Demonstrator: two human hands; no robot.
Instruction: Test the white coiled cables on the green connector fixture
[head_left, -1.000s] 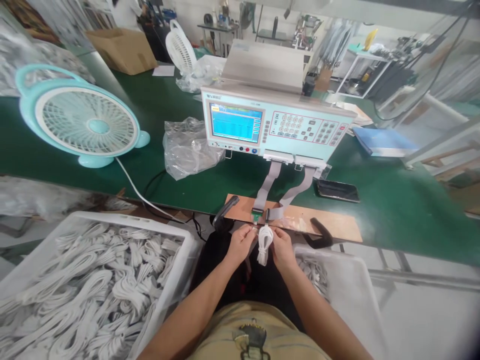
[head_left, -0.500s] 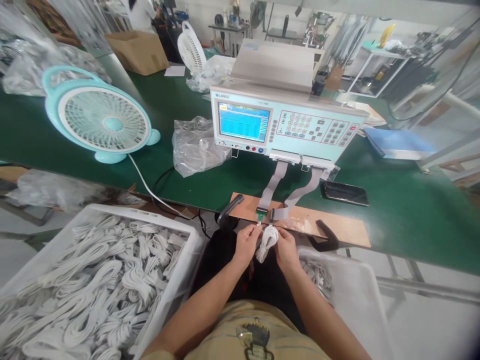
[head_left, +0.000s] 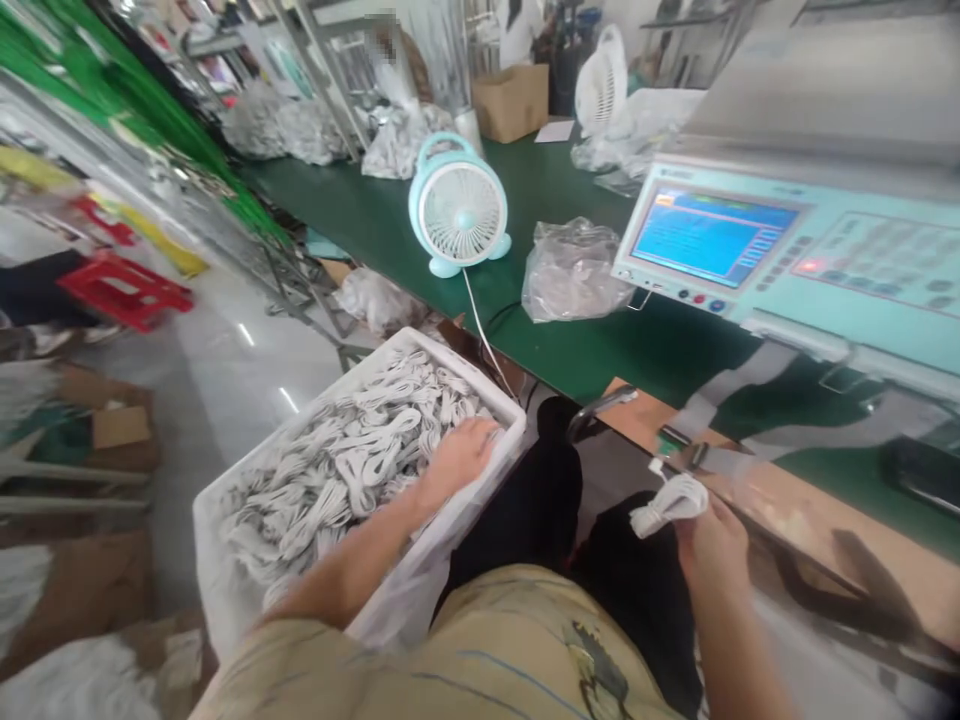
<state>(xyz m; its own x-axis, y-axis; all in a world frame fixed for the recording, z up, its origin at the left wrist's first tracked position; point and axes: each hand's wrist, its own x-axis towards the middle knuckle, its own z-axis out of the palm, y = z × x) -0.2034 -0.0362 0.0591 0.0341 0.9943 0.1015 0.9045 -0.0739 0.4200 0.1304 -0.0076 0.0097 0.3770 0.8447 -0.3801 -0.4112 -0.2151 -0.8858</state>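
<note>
A bundled white cable (head_left: pixel 670 503) is pinched in my right hand (head_left: pixel 716 540), just in front of the wooden strip. One white plug (head_left: pixel 656 466) of this cable is at the small green circuit board (head_left: pixel 666 446); whether it is fully seated I cannot tell. My left hand (head_left: pixel 463 455) is over the right end of a white bin (head_left: pixel 217 600), back upward, at the bundled cables (head_left: pixel 375 445) heaped inside. Its fingertips are hidden, and a hold on any cable does not show. Grey ribbon cables (head_left: pixel 724 395) run from the board area to the tester (head_left: pixel 840 260).
A clamp (head_left: pixel 604 405) grips the wooden strip (head_left: pixel 810 520) at the edge of the green table (head_left: pixel 559 355). A light-blue fan (head_left: pixel 461 215), a clear plastic bag (head_left: pixel 574 275) and a black phone (head_left: pixel 919 470) are on the table. The fan's cord (head_left: pixel 484 335) hangs behind the bin.
My left hand has left the plug at the board and moved left into the bin. My right hand still holds the bundled cable. The view has swung left.
</note>
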